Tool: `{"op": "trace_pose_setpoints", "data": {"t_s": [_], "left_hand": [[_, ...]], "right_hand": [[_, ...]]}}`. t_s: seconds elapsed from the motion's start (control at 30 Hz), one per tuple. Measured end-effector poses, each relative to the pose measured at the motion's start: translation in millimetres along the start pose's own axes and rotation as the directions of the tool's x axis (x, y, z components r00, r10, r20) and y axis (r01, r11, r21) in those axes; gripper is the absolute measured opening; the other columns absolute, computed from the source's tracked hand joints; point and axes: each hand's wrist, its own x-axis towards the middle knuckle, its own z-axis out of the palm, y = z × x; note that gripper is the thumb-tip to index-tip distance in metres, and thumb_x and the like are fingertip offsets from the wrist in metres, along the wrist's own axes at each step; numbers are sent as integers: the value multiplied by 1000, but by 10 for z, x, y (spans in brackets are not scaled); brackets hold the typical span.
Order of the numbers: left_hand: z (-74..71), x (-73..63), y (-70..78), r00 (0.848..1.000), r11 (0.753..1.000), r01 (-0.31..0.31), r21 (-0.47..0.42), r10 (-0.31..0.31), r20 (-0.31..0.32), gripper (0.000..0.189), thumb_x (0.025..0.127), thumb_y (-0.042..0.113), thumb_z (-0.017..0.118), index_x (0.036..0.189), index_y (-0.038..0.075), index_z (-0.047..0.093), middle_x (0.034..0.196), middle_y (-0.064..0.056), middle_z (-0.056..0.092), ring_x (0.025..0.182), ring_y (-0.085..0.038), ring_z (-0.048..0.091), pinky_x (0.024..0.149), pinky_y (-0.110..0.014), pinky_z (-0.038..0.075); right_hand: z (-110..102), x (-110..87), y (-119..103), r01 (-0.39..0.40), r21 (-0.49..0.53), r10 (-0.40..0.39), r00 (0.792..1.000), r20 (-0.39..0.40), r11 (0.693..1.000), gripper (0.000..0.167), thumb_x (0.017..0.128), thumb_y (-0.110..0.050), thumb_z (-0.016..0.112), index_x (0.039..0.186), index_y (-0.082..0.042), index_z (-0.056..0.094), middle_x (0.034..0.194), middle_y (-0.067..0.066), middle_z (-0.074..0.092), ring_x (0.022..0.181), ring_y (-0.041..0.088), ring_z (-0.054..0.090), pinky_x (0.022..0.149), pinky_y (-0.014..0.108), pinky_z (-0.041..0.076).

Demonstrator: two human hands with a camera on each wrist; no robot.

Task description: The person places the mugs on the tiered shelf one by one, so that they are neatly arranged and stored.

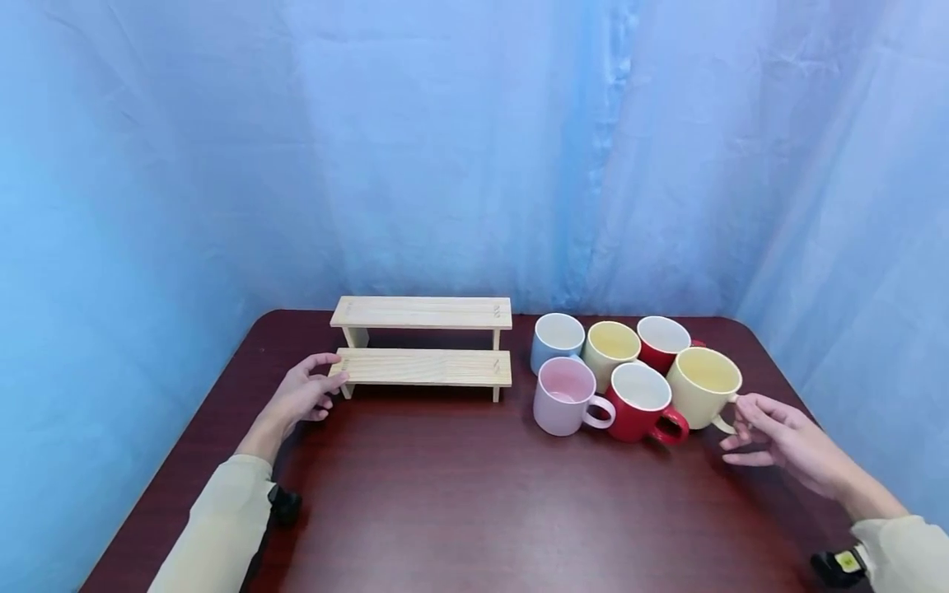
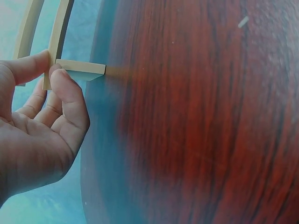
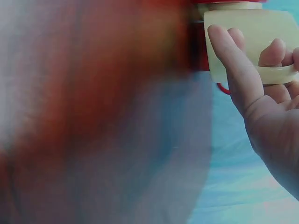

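At the left end of a two-tier wooden display stand point(image 1: 423, 366), my left hand point(image 1: 300, 395) pinches the lower board between thumb and fingers. The left wrist view shows that board's end point(image 2: 58, 35) held in the fingers, with a short leg point(image 2: 81, 66) beside it. On the right, my right hand point(image 1: 786, 441) holds the handle of the nearest pale yellow mug point(image 1: 700, 391). Seen from the right wrist, fingers curl at the mug's handle point(image 3: 280, 74) while one digit lies straight along its side. The mug is upright, at the right end of a mug cluster.
Beside the held mug stand a red mug point(image 1: 633, 416) and a pink mug point(image 1: 559, 408). Behind them are a blue mug point(image 1: 544, 354), another yellow mug point(image 1: 600, 362) and a second red one point(image 1: 656, 358). Blue curtains point(image 1: 445, 165) surround the dark wooden table point(image 1: 474, 494).
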Motion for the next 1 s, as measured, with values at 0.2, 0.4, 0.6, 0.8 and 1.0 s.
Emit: {"op": "trace_pose_setpoints", "data": {"t_s": [0.2,0.4,0.6,0.8,1.0], "left_hand": [[37,44,10,1000,1000,4,-6,-4,-5,60,98,36,69,147,17,41,100,-13,61,65,-17,54,57,-29,52],[27,27,4,1000,1000,16,-11,-16,-1,60,98,36,69,148,17,41,102,-14,60,65,-17,54,57,-29,52],[-11,-6,-21,1000,999,28,-22,-28,-8,61,97,34,70,148,17,41,97,-10,58,63,-17,53,55,-29,51],[-7,3,-28,1000,999,27,-27,-27,0,61,98,34,70,148,17,40,97,-11,59,63,-17,53,55,-29,51],[12,30,0,1000,999,28,-18,-28,2,61,98,35,69,149,17,40,100,-13,60,64,-17,54,56,-30,52]], "right_hand": [[13,-32,-337,52,-66,-52,999,-7,996,29,112,-7,26,108,-8,54,85,8,56,95,27,73,83,58,53],[120,33,-691,53,-159,-61,997,-42,986,29,113,-8,29,112,-9,57,85,7,55,94,29,73,82,54,55],[337,221,-988,86,-152,-93,995,-42,985,28,112,-8,30,112,-7,58,85,9,54,94,31,73,83,46,58],[660,485,-1237,132,-126,-134,991,-8,983,24,112,-8,32,108,-1,54,84,12,54,94,33,73,84,46,57],[980,822,-1399,115,-154,-115,993,9,981,20,112,-15,37,105,-2,51,83,10,49,90,35,72,83,47,58]]}}
